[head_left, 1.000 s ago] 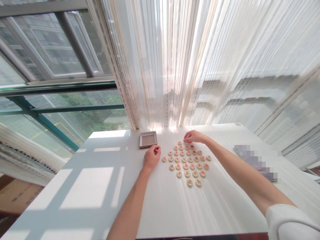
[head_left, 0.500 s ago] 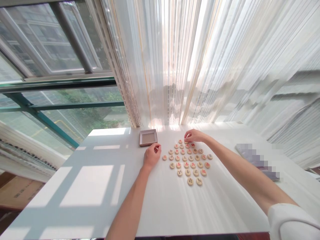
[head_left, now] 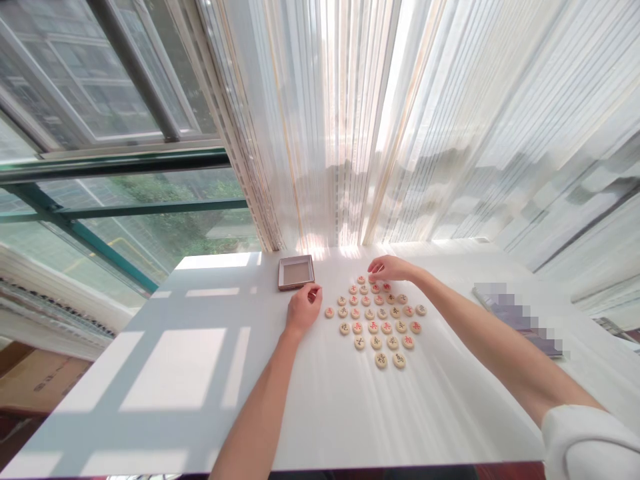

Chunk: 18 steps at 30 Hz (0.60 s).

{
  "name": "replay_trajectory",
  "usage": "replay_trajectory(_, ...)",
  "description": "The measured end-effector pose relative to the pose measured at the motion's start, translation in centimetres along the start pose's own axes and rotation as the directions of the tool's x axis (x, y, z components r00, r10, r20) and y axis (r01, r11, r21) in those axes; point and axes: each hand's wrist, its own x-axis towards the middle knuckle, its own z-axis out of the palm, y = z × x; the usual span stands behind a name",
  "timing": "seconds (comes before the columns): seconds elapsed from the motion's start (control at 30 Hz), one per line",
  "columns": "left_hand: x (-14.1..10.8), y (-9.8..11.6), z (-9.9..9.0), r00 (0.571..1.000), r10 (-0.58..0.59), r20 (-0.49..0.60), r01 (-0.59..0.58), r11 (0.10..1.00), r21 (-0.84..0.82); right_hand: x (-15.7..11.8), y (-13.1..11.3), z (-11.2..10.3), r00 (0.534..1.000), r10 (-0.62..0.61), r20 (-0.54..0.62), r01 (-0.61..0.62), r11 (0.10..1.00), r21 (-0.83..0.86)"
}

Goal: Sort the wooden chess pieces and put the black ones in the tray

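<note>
Several round, pale Chinese chess pieces [head_left: 373, 327] with red or dark characters lie face up in a rough diamond of rows on the white table [head_left: 200, 427]. At the far tip of this group, my right hand [head_left: 391, 268] is closed, its fingertips pinching a Chinese chess piece [head_left: 372, 279] that they partly cover. My left hand [head_left: 304, 309] rests on the table left of the pieces, fingers curled in a loose fist with nothing visible in them. Just beyond it is a shallow open box [head_left: 296, 287] with a brown rim; no pieces show inside.
On the right side of the table lies a flat grey item [head_left: 520, 327], partly pixelated. Sheer curtains [head_left: 340, 133] hang behind the far edge, and a window [head_left: 125, 120] stands at the left. A cardboard box [head_left: 40, 380] sits below the table at the left.
The view has shifted slightly. Both hands keep nearly the same places and poses, and the pieces lie as before.
</note>
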Motion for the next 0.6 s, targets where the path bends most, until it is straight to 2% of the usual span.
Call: replay_trajectory(0.6,-0.03,-0.1,0.0,1.0,0.005,-0.001,-0.005,1.0,0.009,0.07,-0.19,0.06,0.998,-0.067,0.013,0.067,0.998,-0.019)
